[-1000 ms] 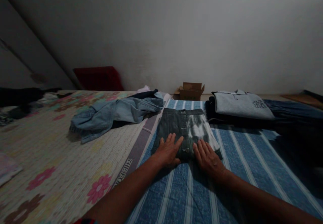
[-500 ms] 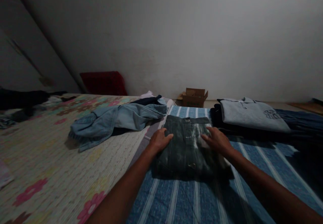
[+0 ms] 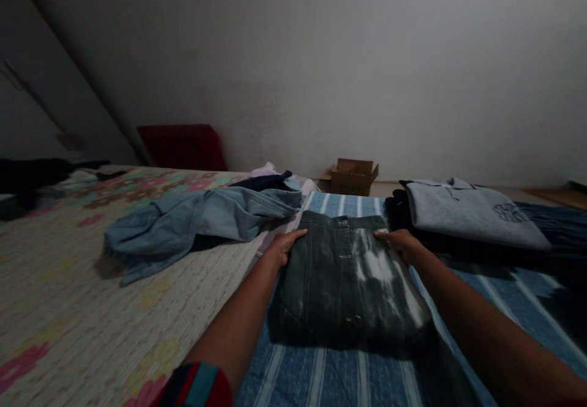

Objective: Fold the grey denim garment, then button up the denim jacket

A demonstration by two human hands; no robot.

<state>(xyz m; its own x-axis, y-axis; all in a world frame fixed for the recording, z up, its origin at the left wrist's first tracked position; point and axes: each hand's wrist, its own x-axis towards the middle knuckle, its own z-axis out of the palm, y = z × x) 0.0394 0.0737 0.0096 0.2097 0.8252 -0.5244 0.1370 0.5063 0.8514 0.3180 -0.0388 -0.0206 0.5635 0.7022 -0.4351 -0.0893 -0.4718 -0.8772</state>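
Note:
In the head view a folded dark grey-green denim jacket (image 3: 330,285) with white bleached streaks and a buttoned front lies before me. Its banded edge points away from me. My left hand (image 3: 285,247) grips its left side near the far corner, thumb on top and the other fingers curled down around the edge. On the opposite side my right hand (image 3: 400,242) holds the right edge the same way, thumb lying over the white patch. The fingertips under both edges are hidden.
A light blue denim garment (image 3: 229,211) lies loosely on the flowered bedcover (image 3: 192,297) at left. To the right, a grey hoodie (image 3: 472,214) tops a stack of dark clothes. An open cardboard box (image 3: 352,178) stands by the wall. Blue striped cloth (image 3: 316,376) lies beneath the jacket.
Both hands have shifted from lying over the top of the jacket to gripping its sides. The jacket appears slightly nearer and larger, with more of its white patch showing.

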